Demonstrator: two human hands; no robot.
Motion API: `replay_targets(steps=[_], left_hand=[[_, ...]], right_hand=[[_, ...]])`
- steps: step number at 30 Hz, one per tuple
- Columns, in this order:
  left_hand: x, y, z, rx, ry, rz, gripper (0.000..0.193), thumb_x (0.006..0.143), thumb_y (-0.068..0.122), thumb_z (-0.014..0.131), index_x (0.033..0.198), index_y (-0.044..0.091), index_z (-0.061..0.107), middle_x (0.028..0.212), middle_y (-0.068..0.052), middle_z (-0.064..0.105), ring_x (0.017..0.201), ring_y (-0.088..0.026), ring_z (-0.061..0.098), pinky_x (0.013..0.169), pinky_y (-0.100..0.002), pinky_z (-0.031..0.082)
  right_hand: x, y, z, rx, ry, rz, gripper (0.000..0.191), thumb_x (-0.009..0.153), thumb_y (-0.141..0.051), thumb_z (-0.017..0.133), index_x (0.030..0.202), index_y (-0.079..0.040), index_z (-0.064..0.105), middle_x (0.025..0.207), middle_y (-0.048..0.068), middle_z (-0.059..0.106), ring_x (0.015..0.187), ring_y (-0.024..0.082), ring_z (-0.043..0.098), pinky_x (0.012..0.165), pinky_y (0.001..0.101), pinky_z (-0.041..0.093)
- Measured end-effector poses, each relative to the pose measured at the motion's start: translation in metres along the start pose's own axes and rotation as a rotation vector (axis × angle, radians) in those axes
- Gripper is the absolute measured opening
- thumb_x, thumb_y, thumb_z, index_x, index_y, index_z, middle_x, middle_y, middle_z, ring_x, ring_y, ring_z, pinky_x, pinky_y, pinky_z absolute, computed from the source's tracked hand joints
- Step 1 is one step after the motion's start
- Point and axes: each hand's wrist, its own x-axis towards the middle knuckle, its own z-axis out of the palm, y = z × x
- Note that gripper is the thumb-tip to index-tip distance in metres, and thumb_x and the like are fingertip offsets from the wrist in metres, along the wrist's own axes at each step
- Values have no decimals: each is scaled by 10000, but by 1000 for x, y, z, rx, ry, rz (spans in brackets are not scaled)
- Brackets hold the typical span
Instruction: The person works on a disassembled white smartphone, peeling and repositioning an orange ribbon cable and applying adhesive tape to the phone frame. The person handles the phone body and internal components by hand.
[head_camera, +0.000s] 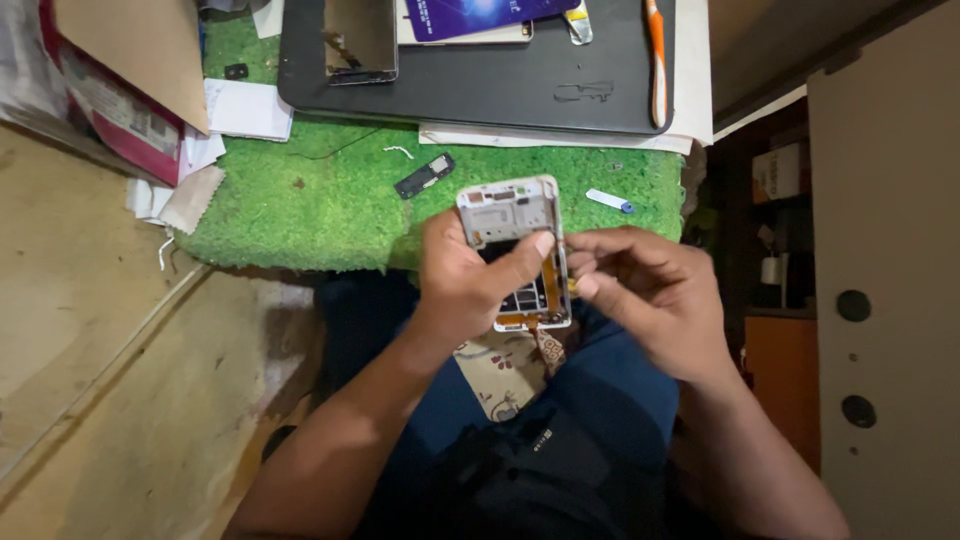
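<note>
Phone frame: an opened white phone frame (515, 250), back cover off and inner boards exposed, is held upright above the lap, at the near edge of the green turf mat (330, 200).
Left hand: the left hand (465, 280) is wrapped around the frame's left side, with the thumb laid across the open middle of the frame; the fingers are clasped on it.
Right hand: the right hand (650, 290) is set against the frame's right edge, fingertips pinched together just beside it. A small yellowish piece seems to be gripped there, but what it is cannot be told.
Cloth: a patterned beige cloth (505, 370) is seen on the lap, below the frame.
Mat items: a small black component (424, 176) and a little white stick with a blue tip (608, 201) lie on the turf, well apart from each other.
Black tray: a dark tray (480, 90) rests at the far end of the mat; on it are 1 loose dark screen panel (360, 40), 1 phone with a purple screen (480, 18) and an orange-handled tool (657, 60).
Left side: papers and a red-edged box (120, 110) are piled beside the mat.
</note>
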Motion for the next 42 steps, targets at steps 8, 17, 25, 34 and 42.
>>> replay_targets(steps=[8,17,25,34,42], left_hand=[[-4,3,6,63,-82,-52,198,924,16,765,1115,-24,731,1006,-60,773,882,-90,715,819,-256,604],[-3,9,3,11,-222,-63,188,939,52,776,1098,-29,716,996,-93,774,882,-122,736,831,-286,629],[0,10,-1,-156,-332,-210,244,941,68,746,1154,-37,691,1013,-113,771,879,-165,772,832,-346,675],[2,-2,-5,48,-310,-176,221,949,83,755,1140,-13,694,1031,-80,763,930,-117,718,867,-305,614],[1,-6,2,-288,-172,-326,170,960,80,741,1083,-22,684,923,-111,747,797,-157,720,754,-329,627]], right_hand=[[-5,14,-4,130,74,41,153,964,19,721,1116,38,716,979,98,729,852,127,691,789,254,580],[-2,31,-16,394,-11,179,95,937,-8,757,1018,34,730,919,122,739,787,152,696,745,285,589],[5,32,-23,510,-125,297,68,917,-10,771,953,21,722,854,129,736,749,178,710,707,312,600],[4,24,-17,305,-64,217,80,925,17,747,934,6,668,817,108,701,708,157,697,665,286,603],[7,28,-10,428,38,266,61,959,-24,701,1000,21,706,857,110,718,746,159,694,648,297,589]])
